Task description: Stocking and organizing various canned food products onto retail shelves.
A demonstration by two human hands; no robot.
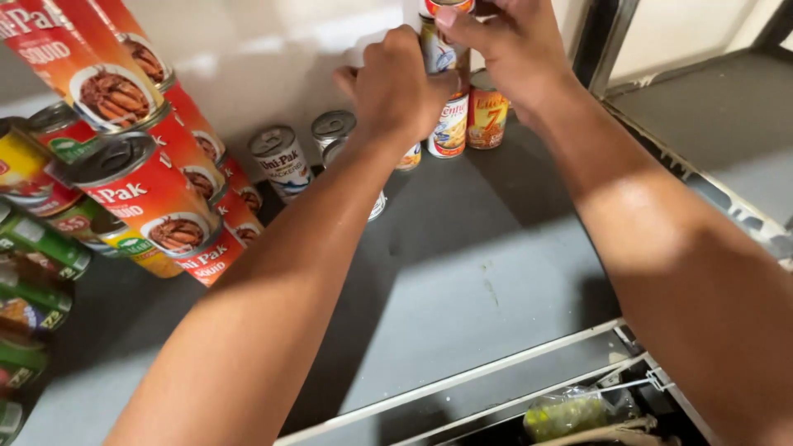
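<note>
Both my arms reach to the back of a grey shelf [487,272]. My left hand [395,87] is curled around a tin standing in a small stack of tins [451,124] against the white back wall. My right hand [508,41] grips the upper tin [440,49] of that stack from the top. An orange-yellow tin [487,116] stands just right of the stack. Two silver-topped tins [281,161] [332,125] stand left of my left hand.
Stacked red tins with seafood pictures [140,190] fill the left side, with green and yellow tins [33,248] below them. A metal upright [599,41] borders the shelf on the right. Under the shelf's front edge lies a clear bag with greenish contents [570,411].
</note>
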